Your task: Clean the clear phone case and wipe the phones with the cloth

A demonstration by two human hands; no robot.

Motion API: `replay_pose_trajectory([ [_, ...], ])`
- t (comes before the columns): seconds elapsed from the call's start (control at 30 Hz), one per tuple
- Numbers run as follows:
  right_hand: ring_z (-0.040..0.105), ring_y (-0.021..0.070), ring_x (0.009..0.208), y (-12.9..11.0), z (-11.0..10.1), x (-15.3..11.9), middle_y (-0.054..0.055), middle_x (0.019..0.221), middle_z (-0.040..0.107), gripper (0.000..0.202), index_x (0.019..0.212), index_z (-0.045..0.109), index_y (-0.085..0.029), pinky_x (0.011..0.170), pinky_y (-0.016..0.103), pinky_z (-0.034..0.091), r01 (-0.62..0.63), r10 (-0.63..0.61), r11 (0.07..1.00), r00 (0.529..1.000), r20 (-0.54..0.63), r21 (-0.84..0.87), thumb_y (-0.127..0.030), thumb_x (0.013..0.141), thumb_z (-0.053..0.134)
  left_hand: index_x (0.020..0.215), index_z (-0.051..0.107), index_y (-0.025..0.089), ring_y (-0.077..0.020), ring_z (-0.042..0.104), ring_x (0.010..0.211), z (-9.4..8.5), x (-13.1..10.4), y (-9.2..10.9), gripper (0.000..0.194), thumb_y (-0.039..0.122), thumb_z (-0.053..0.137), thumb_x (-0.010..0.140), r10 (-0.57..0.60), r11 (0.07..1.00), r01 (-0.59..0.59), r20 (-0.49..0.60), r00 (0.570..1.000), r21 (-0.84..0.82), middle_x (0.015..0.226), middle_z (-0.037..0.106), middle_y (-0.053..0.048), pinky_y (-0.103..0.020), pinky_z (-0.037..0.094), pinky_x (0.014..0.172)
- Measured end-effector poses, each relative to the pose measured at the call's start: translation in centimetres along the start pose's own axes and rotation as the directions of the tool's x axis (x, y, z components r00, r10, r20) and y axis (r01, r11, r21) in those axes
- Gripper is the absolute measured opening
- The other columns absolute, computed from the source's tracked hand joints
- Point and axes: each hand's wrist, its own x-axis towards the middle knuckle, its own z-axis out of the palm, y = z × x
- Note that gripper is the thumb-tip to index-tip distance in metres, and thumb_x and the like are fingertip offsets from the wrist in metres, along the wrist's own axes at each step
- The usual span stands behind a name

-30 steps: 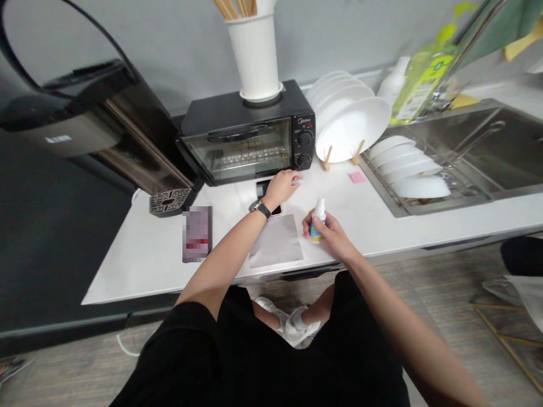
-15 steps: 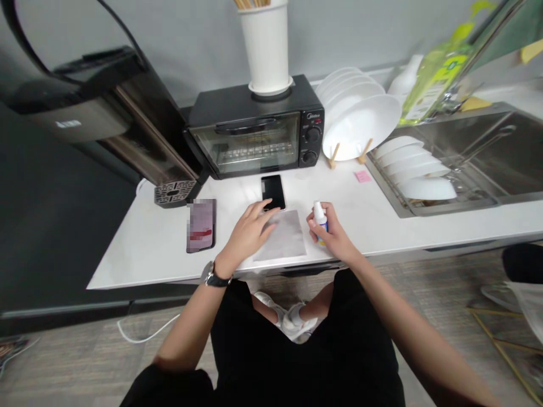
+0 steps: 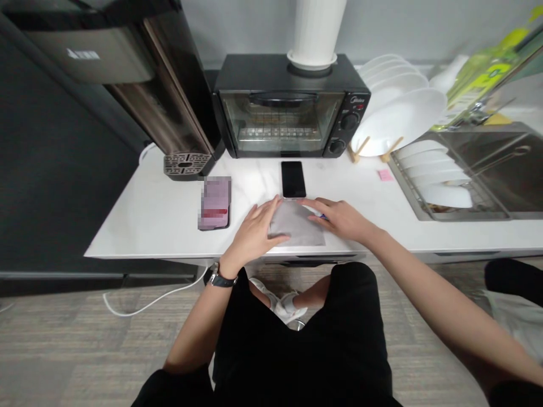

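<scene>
A thin grey cloth (image 3: 299,226) lies flat on the white counter at the front edge. My left hand (image 3: 254,232) rests on its left side, fingers stretched out and thumb apart, holding nothing. Over the cloth's right side is my right hand (image 3: 341,219), its index finger pointing left to the cloth's far edge. Its other fingers are curled around a small bottle (image 3: 323,215), of which only a bit of blue and white shows. Just beyond the cloth lies a black smartphone (image 3: 293,179), screen dark.
Another phone (image 3: 215,203) with a lit, blurred screen lies to the left. A drinks machine (image 3: 186,113) and a toaster oven (image 3: 284,79) stand behind. White plates (image 3: 399,121) stand in a rack, with a pink sticky note (image 3: 386,175) before them. A sink (image 3: 500,169) is right.
My right hand has moved left over the cloth, turning the bottle mostly out of sight and stretching its index finger. My left hand has drawn back from the black smartphone. The view has shifted.
</scene>
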Motion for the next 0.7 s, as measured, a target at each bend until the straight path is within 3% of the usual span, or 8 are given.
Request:
replay_pose_trajectory([
  [0.3, 0.049, 0.0149, 0.062, 0.27, 0.92, 0.83, 0.005, 0.094, 0.047, 0.034, 0.112, 0.026, -0.029, 0.056, 0.026, 0.029, 0.076, -0.031, 0.928, 0.991, 0.127, -0.364, -0.025, 0.078, 0.027, 0.120, 0.002, 0.022, -0.0183, 0.019, 0.112, 0.05, -0.36, -0.68, 0.071, 0.034, 0.047, 0.066, 0.004, 0.994, -0.009, -0.039, 0.999, -0.112, 0.123, 0.022, 0.000, -0.034, 0.016, 0.096],
  [0.43, 0.048, 0.0138, 0.058, -0.08, 0.45, 0.62, 0.004, 0.095, 0.045, 0.037, 0.115, 0.017, -0.031, 0.051, 0.025, 0.028, 0.089, -0.021, 0.867, 0.990, 0.141, -0.490, -0.026, 0.079, 0.023, 0.120, 0.001, 0.020, -0.0192, 0.021, 0.111, 0.22, -0.41, -0.91, 0.075, 0.032, 0.050, 0.064, 0.004, 0.989, -0.012, -0.055, 0.998, -0.146, 0.123, 0.023, -0.001, -0.035, 0.020, 0.095],
  [0.57, 0.048, 0.0128, 0.058, -0.18, 0.09, 0.61, 0.004, 0.096, 0.044, 0.042, 0.117, 0.005, -0.031, 0.050, 0.024, 0.029, 0.063, -0.003, 0.819, 0.994, 0.107, -0.570, -0.026, 0.079, 0.022, 0.120, -0.001, 0.022, -0.0179, 0.021, 0.111, 0.23, -0.48, -0.98, 0.074, 0.035, 0.048, 0.065, -0.005, 0.986, -0.004, -0.053, 0.999, -0.164, 0.123, 0.024, 0.000, -0.033, 0.019, 0.096],
  [0.7, 0.048, 0.0123, 0.059, -0.11, 0.25, 0.86, 0.003, 0.097, 0.043, 0.039, 0.116, 0.010, -0.031, 0.049, 0.024, 0.029, 0.140, -0.053, 0.789, 0.986, 0.160, -0.598, -0.023, 0.079, 0.021, 0.121, -0.002, 0.018, -0.0188, 0.022, 0.110, 0.22, -0.64, -1.04, 0.074, 0.036, 0.046, 0.067, -0.015, 0.987, 0.006, -0.050, 0.999, -0.159, 0.122, 0.024, -0.002, -0.032, 0.018, 0.096],
])
